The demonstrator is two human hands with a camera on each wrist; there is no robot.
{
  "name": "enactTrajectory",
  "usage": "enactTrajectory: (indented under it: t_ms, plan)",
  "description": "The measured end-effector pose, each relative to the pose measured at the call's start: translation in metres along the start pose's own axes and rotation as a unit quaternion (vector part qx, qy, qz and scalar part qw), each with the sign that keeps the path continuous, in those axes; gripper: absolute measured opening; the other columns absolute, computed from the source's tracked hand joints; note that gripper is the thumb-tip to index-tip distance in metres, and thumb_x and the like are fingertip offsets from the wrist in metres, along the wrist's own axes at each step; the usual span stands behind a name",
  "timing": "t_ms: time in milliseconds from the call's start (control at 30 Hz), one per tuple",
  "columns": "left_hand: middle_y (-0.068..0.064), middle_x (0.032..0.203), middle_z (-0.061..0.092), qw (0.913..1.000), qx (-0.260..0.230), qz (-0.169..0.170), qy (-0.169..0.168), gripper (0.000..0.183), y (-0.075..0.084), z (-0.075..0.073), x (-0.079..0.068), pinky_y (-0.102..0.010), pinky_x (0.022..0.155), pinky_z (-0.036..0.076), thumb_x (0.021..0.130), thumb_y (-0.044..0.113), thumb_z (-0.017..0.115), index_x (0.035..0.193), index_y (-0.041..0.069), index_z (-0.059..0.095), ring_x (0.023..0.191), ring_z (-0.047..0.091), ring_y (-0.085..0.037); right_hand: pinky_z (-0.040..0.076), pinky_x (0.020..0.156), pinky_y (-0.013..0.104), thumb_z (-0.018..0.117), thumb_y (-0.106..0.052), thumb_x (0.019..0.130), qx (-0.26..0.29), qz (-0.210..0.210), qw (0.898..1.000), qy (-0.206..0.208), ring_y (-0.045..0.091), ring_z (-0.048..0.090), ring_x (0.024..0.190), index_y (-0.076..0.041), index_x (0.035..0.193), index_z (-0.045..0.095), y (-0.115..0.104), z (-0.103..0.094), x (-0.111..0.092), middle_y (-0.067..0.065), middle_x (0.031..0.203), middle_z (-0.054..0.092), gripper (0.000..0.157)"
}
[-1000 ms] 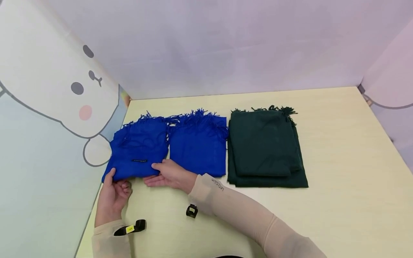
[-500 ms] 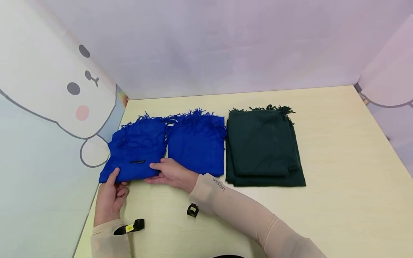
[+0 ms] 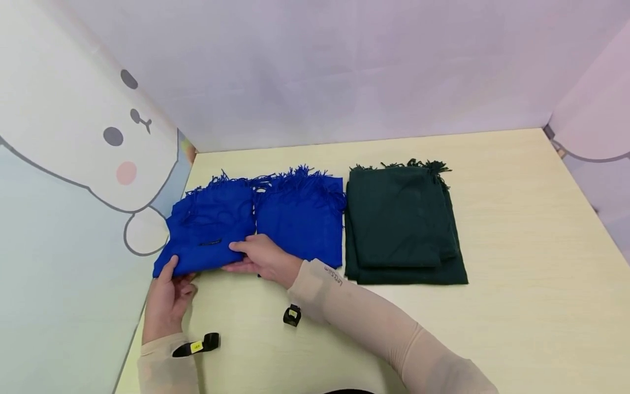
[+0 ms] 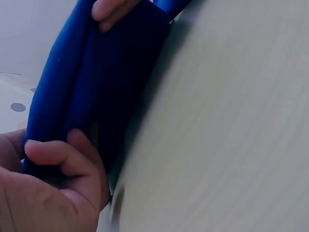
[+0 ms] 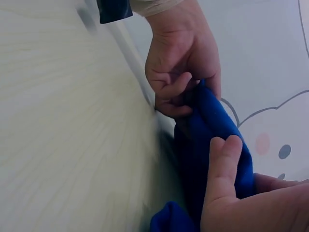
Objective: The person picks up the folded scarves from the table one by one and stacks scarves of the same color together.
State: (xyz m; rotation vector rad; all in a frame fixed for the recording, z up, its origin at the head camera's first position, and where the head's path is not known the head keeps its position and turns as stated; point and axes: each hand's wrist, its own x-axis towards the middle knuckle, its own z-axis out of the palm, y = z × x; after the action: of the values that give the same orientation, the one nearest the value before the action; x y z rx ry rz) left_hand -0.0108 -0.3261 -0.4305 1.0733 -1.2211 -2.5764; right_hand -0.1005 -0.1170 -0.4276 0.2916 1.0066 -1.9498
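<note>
While both hands grip its near edge, a folded, bright-blue rectangle of soft fabric with a fringed far edge [image 3: 211,216] lies at the left end of a pale wood-grain table [image 3: 521,230]. The left hand [image 3: 169,300] pinches the near-left part, thumb on top and fingers curled underneath. The right hand [image 3: 266,258] pinches the near-right part the same way, thumb above, fingers below. Between them the near edge is raised off the table, and a small black label [image 3: 210,242] shows on the upper face.

Just to the right lies a second folded, fringed bright-blue fabric [image 3: 301,230], the two fringes meeting at the far side; the right hand covers its near-left corner. Beside that is a dark-green folded fabric, also fringed [image 3: 401,219], a smaller layer on a wider one. Beige sleeves [image 3: 371,317] cover both forearms. A white cartoon animal [image 3: 79,93] decorates the left wall.
</note>
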Motion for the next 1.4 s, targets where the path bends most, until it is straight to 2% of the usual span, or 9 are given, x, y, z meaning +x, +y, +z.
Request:
enactTrajectory:
  t_ms: [167, 300, 400, 533, 733, 967, 1100, 1233, 1400]
  plan:
    - [-0.002, 0.071, 0.058, 0.9990, 0.017, 0.035, 0.021, 0.017, 0.002, 0.003, -0.003, -0.025, 0.047, 0.034, 0.096, 0.023, 0.067, 0.102, 0.012, 0.055, 0.054, 0.043, -0.016, 0.056, 0.088, 0.043, 0.059, -0.016, 0.102, -0.060, -0.012, 0.998, -0.017, 0.036, 0.067, 0.108, -0.003, 0.157, 0.023, -0.002, -0.001, -0.004, 0.018, 0.131, 0.061, 0.067]
    - [-0.002, 0.076, 0.059, 0.9988, 0.005, 0.048, 0.011, 0.023, 0.006, 0.009, -0.006, -0.029, 0.052, 0.041, 0.096, 0.022, 0.067, 0.112, 0.011, 0.055, 0.062, 0.047, -0.017, 0.049, 0.100, 0.047, 0.059, -0.015, 0.102, -0.066, -0.042, 0.997, -0.030, 0.032, 0.056, 0.127, -0.003, 0.155, 0.028, -0.004, -0.001, -0.004, 0.015, 0.145, 0.051, 0.063]
    - [-0.003, 0.080, 0.062, 0.9983, 0.000, 0.059, 0.000, 0.026, 0.008, 0.014, -0.009, -0.030, 0.058, 0.045, 0.096, 0.021, 0.067, 0.117, 0.011, 0.056, 0.068, 0.052, -0.017, 0.044, 0.107, 0.047, 0.058, -0.015, 0.102, -0.065, -0.059, 0.995, -0.043, 0.031, 0.050, 0.133, -0.003, 0.152, 0.035, -0.006, -0.002, -0.003, 0.013, 0.145, 0.050, 0.056]
    - [-0.005, 0.085, 0.066, 0.9954, -0.021, 0.087, -0.034, 0.028, 0.010, 0.016, -0.010, -0.031, 0.064, 0.049, 0.097, 0.017, 0.065, 0.124, 0.010, 0.057, 0.072, 0.057, -0.017, 0.042, 0.109, 0.046, 0.056, -0.016, 0.103, -0.069, -0.069, 0.993, -0.063, 0.029, 0.050, 0.133, -0.005, 0.148, 0.043, -0.010, -0.003, -0.003, 0.009, 0.142, 0.053, 0.049]
    - [-0.008, 0.100, 0.064, 0.9852, -0.066, 0.135, -0.083, 0.038, 0.010, 0.023, -0.009, -0.032, 0.072, 0.051, 0.098, 0.011, 0.062, 0.135, 0.006, 0.054, 0.079, 0.058, -0.020, 0.040, 0.110, 0.046, 0.054, -0.018, 0.104, -0.073, -0.076, 0.991, -0.081, 0.026, 0.051, 0.132, -0.007, 0.147, 0.044, -0.013, -0.008, -0.003, 0.007, 0.142, 0.053, 0.046]
    - [-0.011, 0.130, 0.057, 0.9798, -0.076, 0.174, -0.064, 0.055, 0.017, 0.040, -0.011, -0.031, 0.078, 0.055, 0.094, 0.015, 0.068, 0.143, 0.008, 0.045, 0.095, 0.060, -0.021, 0.042, 0.109, 0.044, 0.053, -0.018, 0.104, -0.074, -0.100, 0.987, -0.101, 0.022, 0.054, 0.128, -0.008, 0.143, 0.049, -0.018, -0.008, -0.005, 0.004, 0.137, 0.056, 0.041]
    - [-0.014, 0.141, 0.048, 0.9697, -0.088, 0.214, -0.077, 0.055, 0.020, 0.051, -0.017, -0.032, 0.081, 0.054, 0.094, 0.013, 0.067, 0.144, 0.007, 0.044, 0.104, 0.056, -0.024, 0.044, 0.107, 0.044, 0.052, -0.018, 0.104, -0.069, -0.131, 0.981, -0.129, 0.021, 0.056, 0.125, -0.009, 0.140, 0.051, -0.025, -0.007, -0.009, 0.005, 0.134, 0.058, 0.037]
    - [-0.017, 0.142, 0.045, 0.9567, -0.095, 0.255, -0.103, 0.052, 0.023, 0.063, -0.026, -0.033, 0.085, 0.053, 0.095, 0.011, 0.065, 0.143, 0.004, 0.046, 0.108, 0.052, -0.026, 0.043, 0.108, 0.047, 0.051, -0.019, 0.105, -0.059, -0.154, 0.974, -0.153, 0.021, 0.057, 0.124, -0.008, 0.136, 0.052, -0.032, -0.006, -0.015, 0.007, 0.131, 0.059, 0.033]
    - [-0.018, 0.142, 0.046, 0.9489, -0.108, 0.273, -0.116, 0.050, 0.027, 0.074, -0.035, -0.034, 0.088, 0.053, 0.096, 0.010, 0.064, 0.142, 0.002, 0.048, 0.110, 0.051, -0.028, 0.040, 0.109, 0.051, 0.049, -0.018, 0.105, -0.062, -0.183, 0.966, -0.172, 0.024, 0.057, 0.126, -0.009, 0.139, 0.051, -0.040, -0.004, -0.022, 0.009, 0.135, 0.058, 0.035]
